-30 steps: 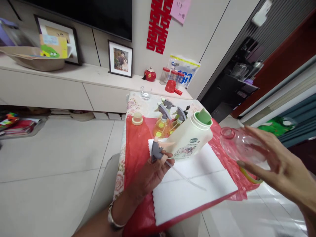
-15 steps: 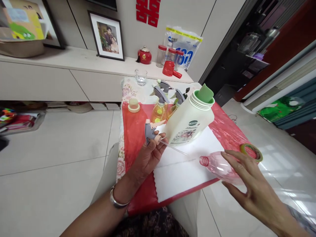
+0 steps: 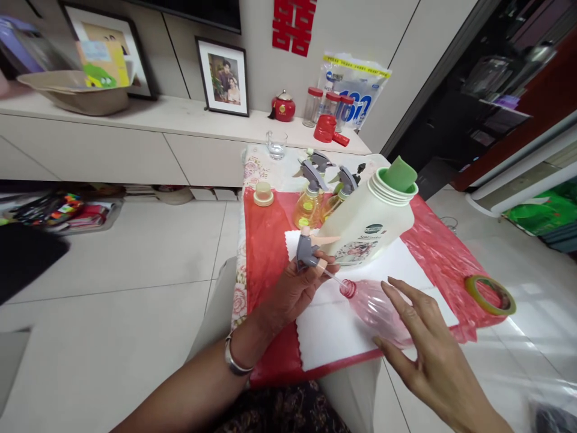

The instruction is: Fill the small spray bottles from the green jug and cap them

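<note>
My left hand (image 3: 300, 293) pinches a grey and peach trigger spray head (image 3: 307, 252) by its collar. Its thin clear tube (image 3: 334, 278) points right, its tip at the mouth of a pink transparent bottle (image 3: 376, 305); I cannot tell how far inside it reaches. The bottle lies tilted over a white sheet, its neck towards my left hand. My right hand (image 3: 421, 337) grips the bottle's body between thumb and fingers. Just beyond stands a large cream jug (image 3: 369, 222), with a green scoop-like piece (image 3: 399, 174) in its open top.
Behind the jug are spray bottles with yellow liquid (image 3: 308, 210). A pale cap (image 3: 263, 194) sits at the left on the red table cover (image 3: 265, 240), and a tape roll (image 3: 490, 294) at the right. A glass mug (image 3: 276, 145) stands at the table's far end.
My hands have come closer together. The pink bottle has moved left towards the spray head, and the tube's tip, apart from it before, is now at its mouth. The view has shifted left.
</note>
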A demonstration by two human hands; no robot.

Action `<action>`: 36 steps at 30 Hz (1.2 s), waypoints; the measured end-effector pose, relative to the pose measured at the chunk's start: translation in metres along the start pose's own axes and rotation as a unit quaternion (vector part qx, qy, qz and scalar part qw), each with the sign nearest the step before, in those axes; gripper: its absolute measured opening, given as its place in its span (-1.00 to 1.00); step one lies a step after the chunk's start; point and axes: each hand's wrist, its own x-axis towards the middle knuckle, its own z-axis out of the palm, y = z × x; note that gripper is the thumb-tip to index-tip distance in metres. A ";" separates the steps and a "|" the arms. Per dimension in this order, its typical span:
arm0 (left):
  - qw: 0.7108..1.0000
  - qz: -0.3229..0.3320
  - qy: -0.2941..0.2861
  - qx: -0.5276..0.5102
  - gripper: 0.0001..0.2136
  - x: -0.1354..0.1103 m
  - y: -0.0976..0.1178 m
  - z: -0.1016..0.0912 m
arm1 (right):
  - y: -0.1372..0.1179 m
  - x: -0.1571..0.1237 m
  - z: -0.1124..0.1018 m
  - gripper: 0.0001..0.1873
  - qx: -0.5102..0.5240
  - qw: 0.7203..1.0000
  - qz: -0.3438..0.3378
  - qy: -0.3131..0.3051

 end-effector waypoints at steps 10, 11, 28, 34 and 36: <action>0.998 0.014 -0.022 0.058 -0.80 -0.001 0.000 0.000 | -0.017 0.014 0.017 -0.37 0.030 0.999 0.004 0.015; 0.998 0.014 -0.025 0.061 -0.79 -0.001 0.000 0.000 | -0.017 0.014 0.017 -0.37 0.031 0.999 0.004 0.015; 0.992 0.025 -0.041 0.117 -0.81 -0.003 -0.003 -0.001 | -0.015 0.004 0.015 -0.37 0.042 0.999 0.019 0.009; 0.992 0.040 -0.024 0.117 -0.83 -0.003 -0.003 -0.003 | -0.014 0.003 0.017 -0.37 0.037 0.999 0.019 0.003; 0.991 0.051 -0.019 0.125 -0.82 -0.003 -0.003 -0.004 | -0.013 0.003 0.016 -0.38 0.034 0.999 0.019 0.002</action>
